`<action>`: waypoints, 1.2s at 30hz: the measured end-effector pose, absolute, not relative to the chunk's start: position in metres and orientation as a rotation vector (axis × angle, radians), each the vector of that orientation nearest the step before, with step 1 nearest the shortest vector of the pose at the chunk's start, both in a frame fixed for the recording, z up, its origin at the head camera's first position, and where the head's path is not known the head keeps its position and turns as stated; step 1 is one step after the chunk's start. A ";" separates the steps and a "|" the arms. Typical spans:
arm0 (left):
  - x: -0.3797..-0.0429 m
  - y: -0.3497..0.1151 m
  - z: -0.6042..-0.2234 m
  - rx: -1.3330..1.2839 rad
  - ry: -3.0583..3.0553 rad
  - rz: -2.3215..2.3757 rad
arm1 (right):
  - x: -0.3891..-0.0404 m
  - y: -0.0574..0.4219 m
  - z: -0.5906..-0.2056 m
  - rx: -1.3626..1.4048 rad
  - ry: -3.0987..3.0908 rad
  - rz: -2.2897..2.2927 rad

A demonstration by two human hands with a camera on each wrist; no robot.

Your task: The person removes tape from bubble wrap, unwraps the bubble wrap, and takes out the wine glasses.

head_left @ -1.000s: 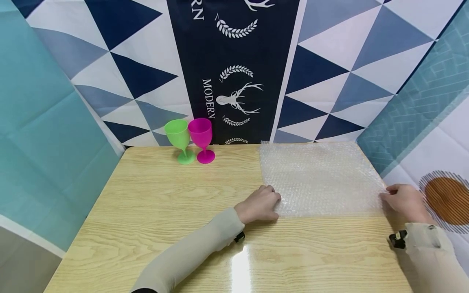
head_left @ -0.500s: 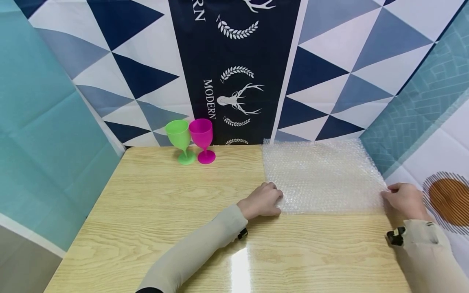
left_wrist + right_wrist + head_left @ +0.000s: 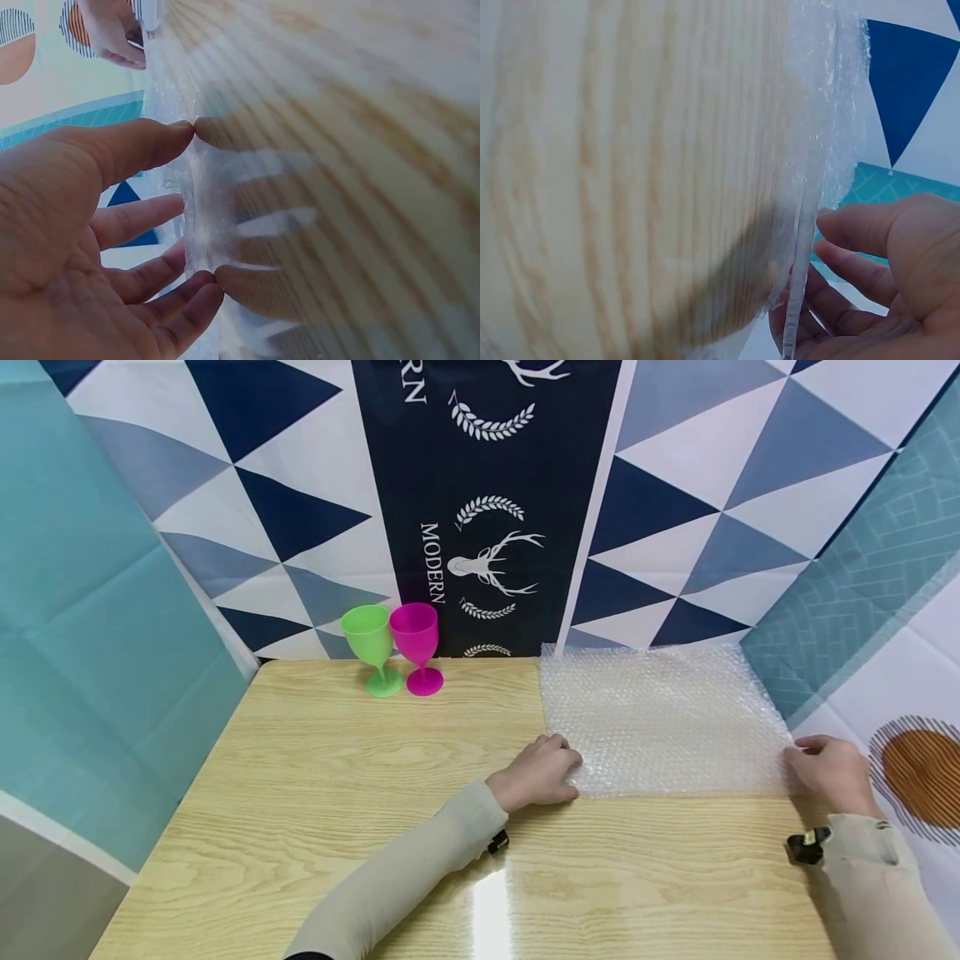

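Note:
A rectangular sheet of clear bubble wrap (image 3: 667,722) lies flat on the right back part of the wooden table. My left hand (image 3: 536,772) rests at its near left corner; in the left wrist view the thumb and fingers (image 3: 154,142) are spread, their tips touching down along the sheet's edge. At the near right corner, by the table's side, my right hand (image 3: 836,772) pinches the wrap. The right wrist view has the thumb on one side of the wrap edge (image 3: 806,232) and some fingertips partly hidden behind it.
A green goblet (image 3: 369,639) and a magenta goblet (image 3: 416,639) stand side by side at the table's back edge, left of the sheet. Patterned cloth (image 3: 495,468) hangs close behind the wooden table (image 3: 360,760), with more cloth along both sides.
The bubble wrap has shifted slightly toward the back of the table, both hands keeping at its near corners. In the last half second hardly anything has moved; the goblets stay put.

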State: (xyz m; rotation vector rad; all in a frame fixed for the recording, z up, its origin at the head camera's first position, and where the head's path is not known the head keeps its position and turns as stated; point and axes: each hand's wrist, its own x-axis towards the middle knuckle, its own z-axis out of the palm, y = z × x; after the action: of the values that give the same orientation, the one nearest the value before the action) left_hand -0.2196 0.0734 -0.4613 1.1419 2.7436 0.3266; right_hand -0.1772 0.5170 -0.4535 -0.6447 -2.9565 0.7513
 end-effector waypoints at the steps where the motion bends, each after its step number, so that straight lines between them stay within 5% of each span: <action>1: -0.220 0.074 -0.461 1.142 2.748 0.329 | -0.177 0.517 -0.453 -0.660 -2.957 0.767; 14: -0.217 0.067 -0.461 1.180 2.713 0.375 | -0.178 0.514 -0.458 -0.610 -2.932 0.809; 36: -0.204 0.019 -0.456 1.047 2.722 0.688 | -0.162 0.443 -0.448 -0.550 -2.698 0.923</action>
State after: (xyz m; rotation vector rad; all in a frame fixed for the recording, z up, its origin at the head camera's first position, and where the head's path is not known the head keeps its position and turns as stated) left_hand -0.2036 0.0190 -0.4557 1.0467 2.7216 0.6879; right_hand -0.1615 0.4430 -0.4477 -0.5504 -2.6983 0.9226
